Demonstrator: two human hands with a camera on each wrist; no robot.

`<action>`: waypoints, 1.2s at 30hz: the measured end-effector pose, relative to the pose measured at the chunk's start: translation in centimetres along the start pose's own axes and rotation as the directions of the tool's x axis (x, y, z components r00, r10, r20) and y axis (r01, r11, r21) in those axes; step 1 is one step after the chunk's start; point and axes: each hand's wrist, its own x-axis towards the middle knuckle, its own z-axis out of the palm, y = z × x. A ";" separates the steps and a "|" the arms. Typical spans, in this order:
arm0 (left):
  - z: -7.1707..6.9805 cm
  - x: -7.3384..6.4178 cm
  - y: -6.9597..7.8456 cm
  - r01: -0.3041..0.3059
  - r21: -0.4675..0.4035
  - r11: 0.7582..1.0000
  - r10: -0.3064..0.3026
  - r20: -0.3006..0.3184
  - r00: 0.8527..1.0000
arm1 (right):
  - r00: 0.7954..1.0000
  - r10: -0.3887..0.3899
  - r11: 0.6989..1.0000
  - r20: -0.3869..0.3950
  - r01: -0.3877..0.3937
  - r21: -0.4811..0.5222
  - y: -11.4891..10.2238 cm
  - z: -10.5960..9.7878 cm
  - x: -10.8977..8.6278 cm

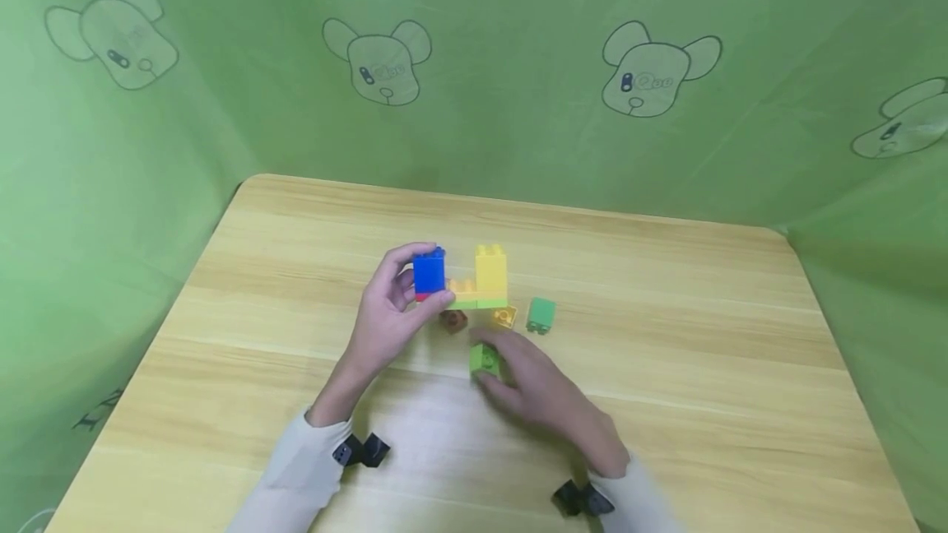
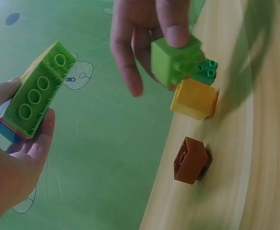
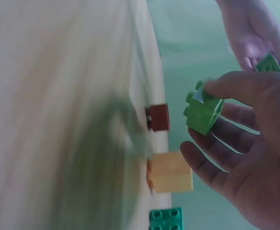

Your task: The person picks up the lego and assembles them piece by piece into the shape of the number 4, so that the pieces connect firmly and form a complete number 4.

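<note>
My left hand (image 1: 385, 319) holds up a built block assembly by its left end. It has a lime-green base (image 2: 34, 96), a blue block (image 1: 429, 274) over a thin red layer at the left, a low orange piece (image 1: 461, 286) in the middle and a tall yellow block (image 1: 491, 271) at the right. Below and to the right, my right hand (image 1: 536, 377) pinches a loose lime-green block (image 3: 204, 110) between thumb and fingers. Its studs face the table side in the right wrist view. The rest of the right palm is bare.
Behind the hands on the wooden table (image 1: 704, 336) lie a brown block (image 2: 191, 160), a yellow block (image 2: 194, 99) and a darker green block (image 1: 541, 315), loosely in a row. A green curtain (image 1: 518, 146) with printed animal heads surrounds the table. Each wrist carries a small black camera.
</note>
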 end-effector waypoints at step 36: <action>0.8 -0.2 0.2 0.078 -0.060 0.995 -0.075 0.052 0.996 | 0.889 0.272 0.908 -0.368 -0.111 0.404 1.3 -5.9 -0.1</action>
